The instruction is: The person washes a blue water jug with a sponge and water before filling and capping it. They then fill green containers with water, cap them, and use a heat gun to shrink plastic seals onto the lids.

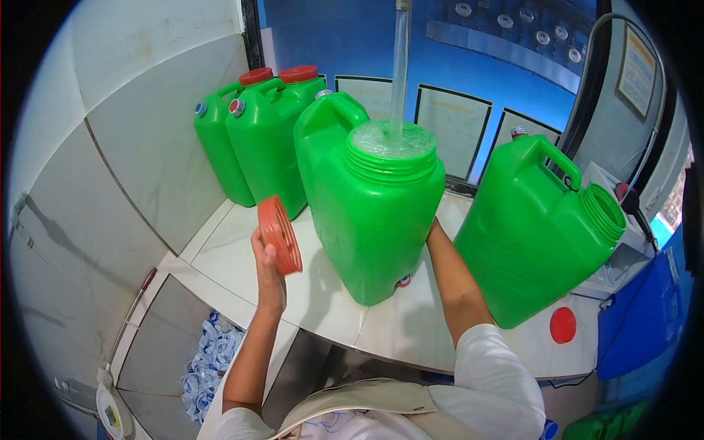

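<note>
A green jug (374,220) stands in the middle of the white counter, its wide mouth brimming with bubbly water under a clear vertical tube (400,70). Left of it, my left hand (269,268) grips an orange-red ring-shaped lid (280,235), held on edge above the counter. My right hand (433,229) reaches behind the right side of the filled jug, and its fingers are hidden there. To the right, another green jug (524,235) leans with its wide mouth uncovered. A red lid (562,325) lies flat on the counter beside that jug.
Two green jugs with red lids (268,139) stand at the back left against the wall. Blue-and-white plastic pieces (211,363) are heaped below the counter at lower left. A blue container (638,315) is at far right, near a cable.
</note>
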{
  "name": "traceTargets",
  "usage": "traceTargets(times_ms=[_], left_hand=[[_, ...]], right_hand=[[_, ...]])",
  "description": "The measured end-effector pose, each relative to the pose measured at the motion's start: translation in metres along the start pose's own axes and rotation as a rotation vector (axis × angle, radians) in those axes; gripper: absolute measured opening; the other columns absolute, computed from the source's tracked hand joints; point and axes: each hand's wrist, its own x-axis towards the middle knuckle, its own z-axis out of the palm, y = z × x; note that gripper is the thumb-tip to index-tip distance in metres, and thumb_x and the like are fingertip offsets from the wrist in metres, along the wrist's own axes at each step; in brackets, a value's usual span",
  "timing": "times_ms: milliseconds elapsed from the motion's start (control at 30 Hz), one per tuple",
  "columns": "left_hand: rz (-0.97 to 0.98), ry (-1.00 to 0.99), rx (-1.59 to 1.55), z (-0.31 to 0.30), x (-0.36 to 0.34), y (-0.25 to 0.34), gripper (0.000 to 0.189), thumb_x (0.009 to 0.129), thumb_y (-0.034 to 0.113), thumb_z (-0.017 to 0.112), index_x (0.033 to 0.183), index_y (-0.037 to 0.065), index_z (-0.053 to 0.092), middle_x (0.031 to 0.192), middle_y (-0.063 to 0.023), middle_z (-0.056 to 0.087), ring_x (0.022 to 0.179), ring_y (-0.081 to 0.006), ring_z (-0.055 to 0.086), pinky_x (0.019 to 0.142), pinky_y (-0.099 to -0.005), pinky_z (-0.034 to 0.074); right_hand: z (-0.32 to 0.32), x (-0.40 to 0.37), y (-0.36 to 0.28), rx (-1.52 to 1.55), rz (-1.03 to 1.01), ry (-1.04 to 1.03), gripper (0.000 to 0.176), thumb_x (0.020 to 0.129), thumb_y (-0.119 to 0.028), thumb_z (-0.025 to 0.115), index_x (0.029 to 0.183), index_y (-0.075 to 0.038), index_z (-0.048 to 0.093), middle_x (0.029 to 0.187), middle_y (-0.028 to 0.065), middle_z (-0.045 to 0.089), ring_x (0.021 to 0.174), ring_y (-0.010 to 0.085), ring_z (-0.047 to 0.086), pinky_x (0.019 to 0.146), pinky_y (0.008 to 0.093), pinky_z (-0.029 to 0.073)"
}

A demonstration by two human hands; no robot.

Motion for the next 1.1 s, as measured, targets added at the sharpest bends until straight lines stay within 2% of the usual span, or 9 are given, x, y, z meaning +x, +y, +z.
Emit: traceTargets(times_ms=[267,367,400,467,600,667,767,967,1100], left_hand=[[-0.013,-0.044,-0.093,0.062,0.019,0.060,0.075,0.081,0.055,0.052,0.133,0.009,0.023,0.133,-0.0075,0.031,0.125,-0.0209,0.029,0.101,-0.0378,0.029],[0.188,0.008,-0.053,0.096,0.024,0.067,0.082,0.079,0.054,0.055,0.136,0.008,0.017,0.137,-0.0099,0.024,0.129,-0.0233,0.025,0.104,-0.0409,0.025],[0.250,0.004,-0.039,0.104,0.026,0.067,0.085,0.078,0.054,0.057,0.137,0.007,0.015,0.138,-0.0109,0.022,0.129,-0.0241,0.024,0.105,-0.0416,0.023],[0.318,0.001,-0.019,0.118,0.030,0.071,0.089,0.078,0.054,0.058,0.137,0.006,0.013,0.139,-0.0119,0.020,0.130,-0.0249,0.023,0.106,-0.0423,0.021],[0.350,-0.019,-0.051,0.131,0.044,0.078,0.087,0.077,0.054,0.057,0.136,0.005,0.017,0.138,-0.0128,0.020,0.129,-0.0250,0.024,0.107,-0.0413,0.021],[0.364,-0.024,0.008,0.132,0.052,0.079,0.084,0.078,0.054,0.056,0.136,0.005,0.020,0.137,-0.0135,0.023,0.128,-0.0251,0.025,0.107,-0.0408,0.020],[0.367,-0.009,0.032,0.132,0.063,0.078,0.072,0.080,0.053,0.054,0.132,0.010,0.026,0.129,-0.0062,0.033,0.125,-0.0192,0.030,0.103,-0.0409,0.027],[0.363,-0.009,0.023,0.136,0.072,0.077,0.070,0.081,0.054,0.053,0.129,0.009,0.031,0.126,-0.0061,0.037,0.123,-0.0187,0.034,0.102,-0.0393,0.028],[0.360,-0.020,0.000,0.135,0.078,0.076,0.068,0.081,0.055,0.053,0.127,0.009,0.032,0.124,-0.0056,0.038,0.121,-0.0184,0.036,0.101,-0.0384,0.030]], right_hand=[[-0.012,-0.039,0.074,-0.534,0.020,0.012,0.025,0.084,-0.018,0.048,0.085,0.002,0.062,0.084,0.0253,0.061,0.078,0.0369,0.060,0.074,0.0408,0.048],[-0.006,-0.041,0.107,-0.591,0.096,-0.075,0.027,0.082,-0.019,0.047,0.077,0.003,0.062,0.082,0.0267,0.060,0.078,0.0387,0.059,0.073,0.0417,0.047],[-0.006,-0.043,0.106,-0.588,0.096,-0.074,0.027,0.082,-0.019,0.047,0.077,0.003,0.062,0.082,0.0267,0.060,0.078,0.0387,0.059,0.073,0.0417,0.047],[0.000,-0.046,0.099,0.003,0.395,0.095,0.027,0.080,-0.020,0.048,0.078,0.005,0.060,0.085,0.0255,0.061,0.077,0.0391,0.059,0.072,0.0414,0.047],[0.006,-0.029,0.082,0.048,0.591,0.235,0.022,0.080,-0.016,0.048,0.078,0.003,0.059,0.083,0.0225,0.061,0.078,0.0381,0.059,0.073,0.0420,0.047],[0.004,-0.027,0.073,-0.173,0.271,0.135,0.016,0.079,-0.014,0.049,0.078,-0.001,0.059,0.079,0.0185,0.060,0.077,0.0351,0.059,0.071,0.0432,0.045],[0.002,-0.023,0.050,-0.238,0.079,0.085,0.013,0.078,-0.012,0.050,0.079,-0.003,0.059,0.074,0.0155,0.060,0.075,0.0319,0.059,0.069,0.0427,0.044],[0.011,-0.008,0.065,-0.024,-0.113,0.124,0.018,0.077,-0.017,0.054,0.081,-0.001,0.061,0.074,0.0156,0.060,0.074,0.0330,0.059,0.066,0.0416,0.046],[0.008,-0.009,0.043,0.032,-0.032,0.131,0.022,0.079,-0.022,0.055,0.084,-0.001,0.062,0.072,0.0166,0.060,0.075,0.0362,0.058,0.068,0.0437,0.047]])
